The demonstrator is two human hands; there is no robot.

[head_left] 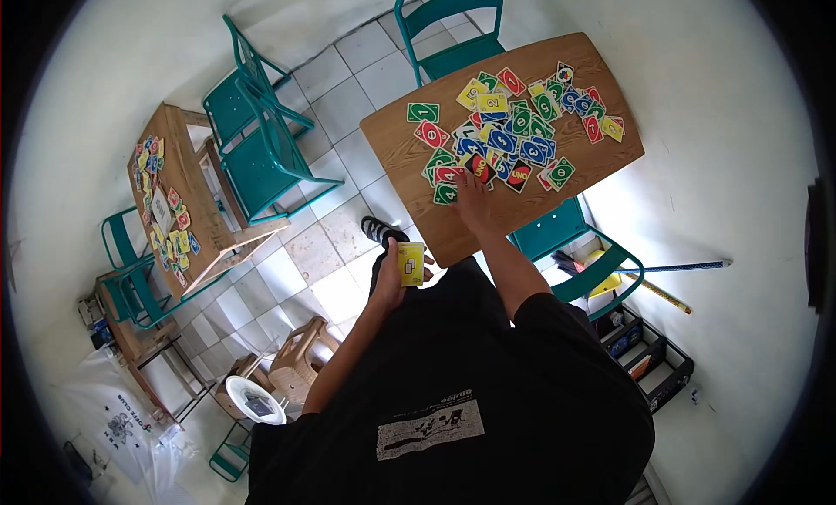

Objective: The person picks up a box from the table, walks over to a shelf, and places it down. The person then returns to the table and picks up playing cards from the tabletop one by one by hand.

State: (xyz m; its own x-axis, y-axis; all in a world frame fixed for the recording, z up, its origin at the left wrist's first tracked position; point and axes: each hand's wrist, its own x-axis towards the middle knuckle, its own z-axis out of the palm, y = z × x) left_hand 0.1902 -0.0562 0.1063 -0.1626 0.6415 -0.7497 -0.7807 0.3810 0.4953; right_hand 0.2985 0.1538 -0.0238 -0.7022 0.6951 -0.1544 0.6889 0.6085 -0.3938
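While the left hand (391,280) holds a stack (411,265), cards (502,140) underlie the right (473,200).

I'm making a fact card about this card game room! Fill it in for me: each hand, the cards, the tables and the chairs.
Left grip: holding cards, a yellow one showing
Right grip: fingers down at the messy pile, near the table's edge
Pile colours: red, yellow, green, blue
UNO backs showing: at least two, close to the right grip
Near table: wooden, under the pile
Other table: wooden, over on the left, more cards on it
Chairs: green, around both tables
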